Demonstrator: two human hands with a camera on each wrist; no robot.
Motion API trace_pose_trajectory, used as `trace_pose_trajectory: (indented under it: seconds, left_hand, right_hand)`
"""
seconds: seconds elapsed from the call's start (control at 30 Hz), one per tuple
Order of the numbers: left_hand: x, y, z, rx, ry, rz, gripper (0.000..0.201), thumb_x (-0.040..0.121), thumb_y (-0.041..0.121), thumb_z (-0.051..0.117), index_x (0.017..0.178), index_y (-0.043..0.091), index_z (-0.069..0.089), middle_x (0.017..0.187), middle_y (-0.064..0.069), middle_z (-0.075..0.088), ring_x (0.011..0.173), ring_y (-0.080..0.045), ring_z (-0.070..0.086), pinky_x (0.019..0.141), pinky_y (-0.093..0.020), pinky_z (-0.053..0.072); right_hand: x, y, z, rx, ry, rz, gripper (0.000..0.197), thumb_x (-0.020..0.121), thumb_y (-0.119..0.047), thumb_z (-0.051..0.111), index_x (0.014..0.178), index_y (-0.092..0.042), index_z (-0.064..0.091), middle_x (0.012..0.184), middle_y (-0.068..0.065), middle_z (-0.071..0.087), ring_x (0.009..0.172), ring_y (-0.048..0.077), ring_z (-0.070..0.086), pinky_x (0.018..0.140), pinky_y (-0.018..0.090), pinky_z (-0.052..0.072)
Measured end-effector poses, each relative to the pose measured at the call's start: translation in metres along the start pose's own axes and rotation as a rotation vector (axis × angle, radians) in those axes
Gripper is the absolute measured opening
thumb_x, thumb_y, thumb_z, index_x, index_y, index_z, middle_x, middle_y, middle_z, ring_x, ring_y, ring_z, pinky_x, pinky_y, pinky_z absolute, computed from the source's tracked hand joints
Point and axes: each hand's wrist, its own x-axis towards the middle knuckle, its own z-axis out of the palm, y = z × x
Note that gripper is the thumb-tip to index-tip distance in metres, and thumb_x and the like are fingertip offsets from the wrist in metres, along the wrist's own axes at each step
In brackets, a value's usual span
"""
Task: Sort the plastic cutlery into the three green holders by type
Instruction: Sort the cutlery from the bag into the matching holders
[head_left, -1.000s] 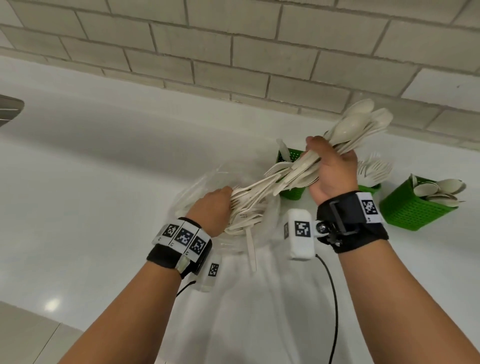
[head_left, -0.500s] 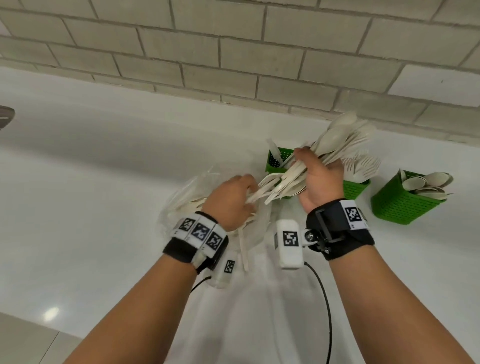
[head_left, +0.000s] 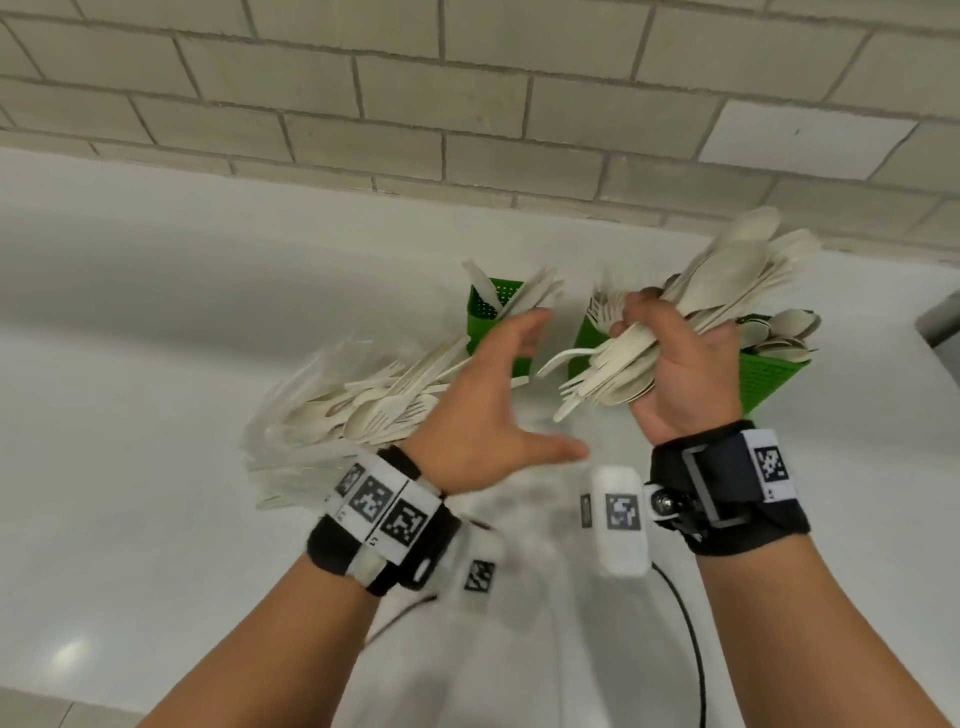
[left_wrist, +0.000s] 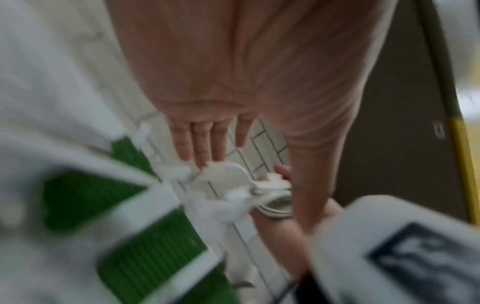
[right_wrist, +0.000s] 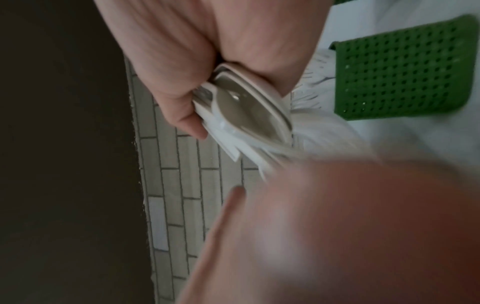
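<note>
My right hand (head_left: 670, 358) grips a thick bundle of white plastic cutlery (head_left: 727, 280), mostly spoons with some forks, raised in front of the holders; the same bundle of cutlery (right_wrist: 246, 115) fills the right wrist view. My left hand (head_left: 488, 400) hovers empty with fingers spread, just left of the bundle. Three green holders stand by the wall: the left holder (head_left: 493, 322) has knives, the middle holder (head_left: 584, 348) has forks, the right holder (head_left: 769, 374) has spoons. A heap of mixed cutlery (head_left: 363, 405) lies on a clear plastic bag on the counter, left of my left hand.
The white counter (head_left: 130, 467) runs to a tiled wall (head_left: 467, 104) behind the holders. A dark object (head_left: 940, 322) sits at the far right edge. A black cable (head_left: 691, 649) hangs from the right wrist camera.
My left hand has let go of the cutlery and opened. My right hand has drawn the bundle off to the right, away from the heap.
</note>
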Motion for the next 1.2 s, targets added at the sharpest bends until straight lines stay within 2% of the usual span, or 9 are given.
trace_pose_trajectory:
  seconds: [0.1,0.27,0.47,0.57,0.7,0.87,1.0,1.07,1.2]
  left_hand:
    - [0.009,0.003,0.042,-0.029,-0.04,-0.007,0.113,0.06,0.032,0.092,0.149,0.02,0.022,0.147,0.004,0.039,0.132,-0.005,0.038,0.11,-0.021,0.033]
    - [0.022,-0.018,0.098,-0.101,0.006,-0.133,0.077,0.059,0.03,0.088,0.126,0.018,0.052,0.115,0.005,0.067,0.104,-0.008,0.064,0.091,-0.037,0.054]
    - [0.015,-0.054,0.122,-0.282,-0.168,-0.253,0.11,0.048,0.021,0.095,0.139,0.019,0.033,0.129,0.006,0.057,0.122,-0.007,0.054,0.104,-0.041,0.046]
    - [0.012,-0.057,0.114,-0.391,-0.107,-0.238,0.12,0.049,0.029,0.095,0.147,0.02,0.026,0.14,0.003,0.049,0.132,-0.008,0.045,0.111,-0.031,0.037]
    - [0.026,-0.037,0.112,-0.555,-0.043,-0.212,0.077,0.064,0.005,0.088,0.13,0.012,0.049,0.122,-0.003,0.065,0.116,-0.011,0.06,0.095,-0.026,0.049]
    - [0.038,-0.026,0.118,-0.449,0.144,-0.143,0.035,0.077,0.013,0.08,0.108,0.008,0.067,0.1,-0.001,0.073,0.095,-0.008,0.069,0.081,-0.019,0.051]
    - [0.04,-0.04,0.127,-0.34,0.117,-0.218,0.034,0.082,0.032,0.073,0.107,0.009,0.071,0.1,-0.004,0.074,0.094,-0.009,0.068,0.084,-0.025,0.052]
    - [0.04,-0.041,0.132,-0.384,0.134,-0.262,0.032,0.084,0.035,0.071,0.106,0.011,0.073,0.1,-0.006,0.075,0.097,-0.013,0.069,0.088,-0.032,0.054]
    - [0.051,-0.035,0.119,-0.803,0.287,-0.344,0.031,0.09,0.023,0.065,0.108,-0.001,0.066,0.094,-0.013,0.074,0.094,-0.025,0.071,0.085,-0.036,0.055]
  right_hand:
    - [-0.01,0.003,-0.012,-0.068,-0.1,-0.02,0.023,0.077,0.008,0.066,0.079,-0.015,0.062,0.074,0.005,0.06,0.069,0.019,0.059,0.07,0.034,0.05]
    - [-0.019,0.007,-0.041,-0.509,-0.217,-0.139,0.032,0.069,0.008,0.079,0.076,-0.021,0.067,0.071,-0.007,0.069,0.072,0.01,0.068,0.07,0.025,0.055]
    - [-0.019,0.036,-0.084,-0.648,-0.215,0.112,0.021,0.068,0.004,0.082,0.079,-0.006,0.068,0.074,0.006,0.071,0.071,0.014,0.07,0.069,0.033,0.054]
    - [-0.015,0.031,-0.088,-0.63,-0.209,0.026,0.023,0.071,0.008,0.079,0.077,-0.012,0.068,0.073,0.0,0.071,0.071,0.01,0.07,0.066,0.026,0.056]
    - [-0.017,0.04,-0.086,-0.724,-0.353,0.129,0.028,0.076,0.012,0.071,0.095,-0.008,0.065,0.084,0.004,0.068,0.074,-0.002,0.066,0.073,0.03,0.056]
    - [-0.017,0.048,-0.088,-0.875,-0.355,0.165,0.041,0.085,0.012,0.059,0.121,-0.006,0.051,0.095,-0.008,0.054,0.08,-0.006,0.054,0.065,0.0,0.042]
    - [-0.011,0.063,-0.084,-1.157,-0.582,0.133,0.037,0.094,-0.006,0.054,0.131,0.002,0.05,0.125,0.015,0.058,0.117,0.026,0.054,0.091,0.02,0.041]
    - [-0.006,0.064,-0.09,-1.372,-0.713,0.073,0.052,0.086,-0.024,0.065,0.134,-0.008,0.051,0.127,0.012,0.059,0.117,0.026,0.055,0.1,0.032,0.042]
    - [0.003,0.045,-0.105,-1.237,-0.788,0.236,0.059,0.067,-0.033,0.084,0.118,-0.019,0.056,0.107,-0.004,0.066,0.096,0.012,0.062,0.087,0.034,0.051]
